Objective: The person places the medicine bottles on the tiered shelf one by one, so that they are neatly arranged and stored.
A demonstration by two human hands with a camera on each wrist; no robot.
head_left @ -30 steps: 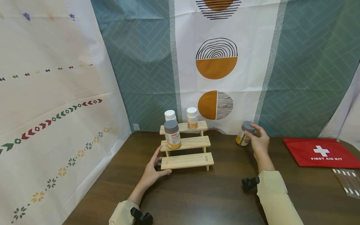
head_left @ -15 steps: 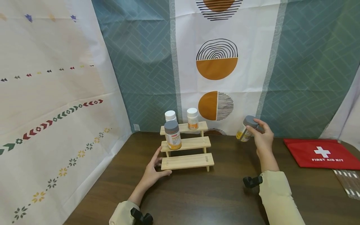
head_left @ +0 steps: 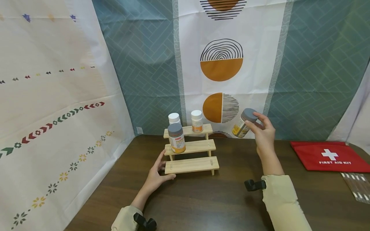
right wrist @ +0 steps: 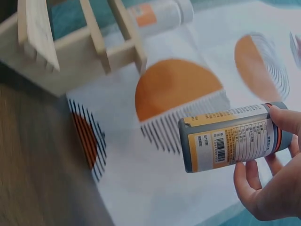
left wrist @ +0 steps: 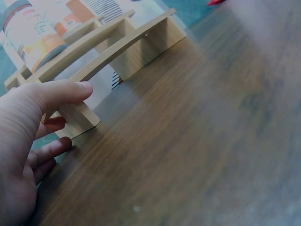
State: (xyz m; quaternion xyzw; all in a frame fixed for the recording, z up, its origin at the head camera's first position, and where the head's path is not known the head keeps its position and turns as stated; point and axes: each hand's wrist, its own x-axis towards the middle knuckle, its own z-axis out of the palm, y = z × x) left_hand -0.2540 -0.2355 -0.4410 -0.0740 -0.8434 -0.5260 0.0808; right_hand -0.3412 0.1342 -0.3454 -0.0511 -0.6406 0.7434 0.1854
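My right hand [head_left: 265, 136] pinches a grey-capped supplement bottle [head_left: 240, 125] near its cap, thumb on one side and fingers on the other. The bottle hangs tilted above the table, right of a three-step wooden stand [head_left: 192, 165]; its printed back label [right wrist: 230, 143] shows in the right wrist view. My left hand [head_left: 155, 177] holds the stand's left end, thumb at the front of the lowest step and fingers round the side. A similar grey-capped bottle [head_left: 177, 141] stands on the middle step. Two white-capped bottles [head_left: 197, 122] are on the top step, the left one partly hidden.
A red first aid kit pouch [head_left: 329, 156] lies at the right of the brown table [head_left: 208, 199]. Beside it is a clear pack of cotton swabs [head_left: 356, 186]. A patterned cloth [head_left: 144, 80] hangs close behind the stand, another [head_left: 57, 128] along the left.
My right hand has lifted the bottle off the table and carried it up and leftward, tilting it more. My left hand and the stand have stayed in place.
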